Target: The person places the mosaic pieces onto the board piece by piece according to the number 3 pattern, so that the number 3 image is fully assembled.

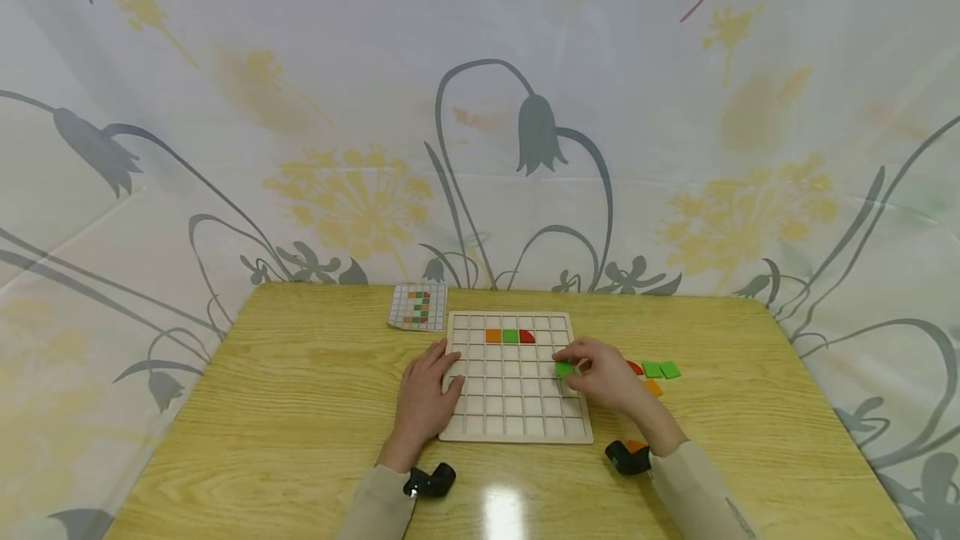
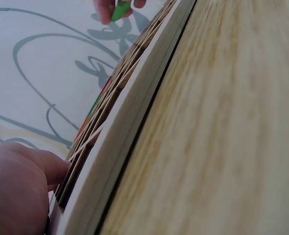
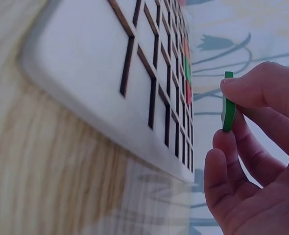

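Observation:
A pale wooden grid board [image 1: 517, 407] lies on the table. In one of its upper rows sit an orange square tile [image 1: 492, 336], a green square tile [image 1: 510, 336] and a red rounded tile [image 1: 527, 337], side by side. My left hand [image 1: 427, 394] rests on the board's left edge, fingers extended, with the thumb [image 2: 54, 166] over the rim in the left wrist view. Over the board's right side, my right hand [image 1: 607, 375] pinches another green tile [image 3: 228, 105] between thumb and fingers. The right wrist view shows this tile edge-on, raised above the grid.
Right of the board lie loose tiles: a red one [image 1: 636, 367], two green ones [image 1: 661, 370] and an orange one [image 1: 654, 388]. Another orange tile [image 1: 637, 446] shows beside the right wrist. A pattern card [image 1: 397, 307] with a coloured grid lies at the board's upper left.

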`<state>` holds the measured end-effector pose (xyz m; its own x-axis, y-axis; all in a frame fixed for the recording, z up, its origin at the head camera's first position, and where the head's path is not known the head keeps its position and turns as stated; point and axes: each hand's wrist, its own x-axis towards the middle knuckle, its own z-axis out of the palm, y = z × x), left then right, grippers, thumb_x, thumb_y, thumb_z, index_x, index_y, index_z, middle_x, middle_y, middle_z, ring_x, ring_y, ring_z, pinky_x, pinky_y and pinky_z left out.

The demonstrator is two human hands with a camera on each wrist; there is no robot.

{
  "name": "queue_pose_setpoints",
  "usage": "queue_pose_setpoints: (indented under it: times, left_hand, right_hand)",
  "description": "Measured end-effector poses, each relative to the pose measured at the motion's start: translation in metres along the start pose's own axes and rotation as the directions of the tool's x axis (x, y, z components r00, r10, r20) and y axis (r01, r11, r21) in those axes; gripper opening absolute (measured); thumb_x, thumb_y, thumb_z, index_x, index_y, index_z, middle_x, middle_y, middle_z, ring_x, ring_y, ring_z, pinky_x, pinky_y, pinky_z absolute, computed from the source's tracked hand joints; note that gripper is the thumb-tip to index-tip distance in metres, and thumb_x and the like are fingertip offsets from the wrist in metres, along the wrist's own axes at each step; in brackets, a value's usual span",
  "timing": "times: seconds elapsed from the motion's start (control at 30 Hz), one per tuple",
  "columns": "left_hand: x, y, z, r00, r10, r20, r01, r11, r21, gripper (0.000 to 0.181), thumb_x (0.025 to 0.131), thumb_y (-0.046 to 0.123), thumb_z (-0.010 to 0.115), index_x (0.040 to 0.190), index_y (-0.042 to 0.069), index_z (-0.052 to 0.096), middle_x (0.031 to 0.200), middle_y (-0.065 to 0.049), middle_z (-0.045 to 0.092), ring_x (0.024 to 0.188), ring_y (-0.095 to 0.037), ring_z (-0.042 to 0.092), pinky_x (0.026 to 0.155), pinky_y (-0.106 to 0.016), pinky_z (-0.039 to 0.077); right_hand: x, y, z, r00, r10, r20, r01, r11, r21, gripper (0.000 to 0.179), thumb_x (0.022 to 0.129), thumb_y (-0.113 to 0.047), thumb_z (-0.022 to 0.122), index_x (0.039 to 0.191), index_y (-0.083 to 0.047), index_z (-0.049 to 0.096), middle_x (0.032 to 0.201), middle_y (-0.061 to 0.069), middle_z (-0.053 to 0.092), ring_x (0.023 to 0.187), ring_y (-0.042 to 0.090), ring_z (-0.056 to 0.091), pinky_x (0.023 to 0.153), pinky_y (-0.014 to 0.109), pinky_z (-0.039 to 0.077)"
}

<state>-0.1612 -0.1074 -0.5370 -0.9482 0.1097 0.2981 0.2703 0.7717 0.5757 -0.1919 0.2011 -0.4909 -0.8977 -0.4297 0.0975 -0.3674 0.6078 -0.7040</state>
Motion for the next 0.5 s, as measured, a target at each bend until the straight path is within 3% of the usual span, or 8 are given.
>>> queue_pose_setpoints:
  times: [0.5]
  left_hand:
    - [0.0, 0.0, 0.0, 1.0, 0.013, -0.009, -0.013, 1.0, 0.003, 0.035, 0.094, 0.019, 0.066, 0.126, 0.005, 0.067, 0.148, -0.016, 0.049, 0.138, -0.035, 0.042, 0.109, -0.057, 0.032]
  right_hand:
    - [0.03, -0.005, 0.014, 1.0, -0.005, -0.009, 0.006, 0.999, 0.051, 0.028, 0.085, -0.001, 0.073, 0.113, -0.004, 0.074, 0.106, 0.001, 0.064, 0.093, 0.019, 0.057, 0.079, 0.033, 0.053]
